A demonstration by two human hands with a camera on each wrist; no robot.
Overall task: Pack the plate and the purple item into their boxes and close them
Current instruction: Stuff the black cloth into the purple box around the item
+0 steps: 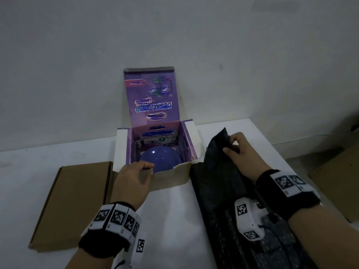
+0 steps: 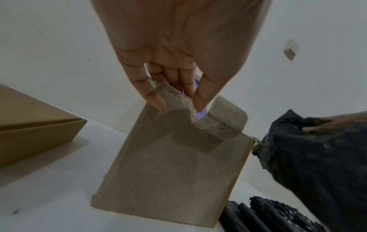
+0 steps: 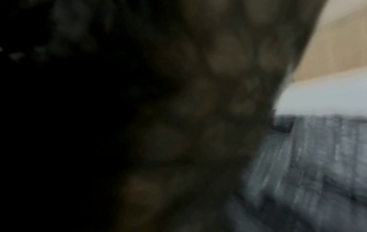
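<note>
The purple item [image 1: 158, 158], a smooth rounded dome, sat low inside the open purple box [image 1: 186, 140], showing above the near wall. The box stood on the white table [image 1: 171, 220] close to the far wall, its printed lid [image 1: 149, 96] raised upright against the white wall behind it and its side flaps spread outward.

The left hand [image 1: 132, 177] was at the box's near edge, fingers [image 2: 152, 95] and thumb curled over a torn grey cardboard flap [image 2: 174, 100] and pinching it; the left wrist view showed the plain cardboard outer face of that near wall below the grip, with a sliver of purple between the fingers.

The right hand [image 1: 240, 152] was just right of the box, fingers bent around the upper edge of a black speckled sheet [image 1: 217, 144] and lifting that edge off the table. The rest of the black material ran toward the near right under the forearm. The right wrist view was dark and blurred, showing only grey textured material and a tan strip.

A closed flat brown cardboard box [image 1: 71, 202] lay on the table to the left, touching or just beside the purple box. More brown cardboard [image 1: 338, 177] lay at the far right edge. No plate could be made out.
</note>
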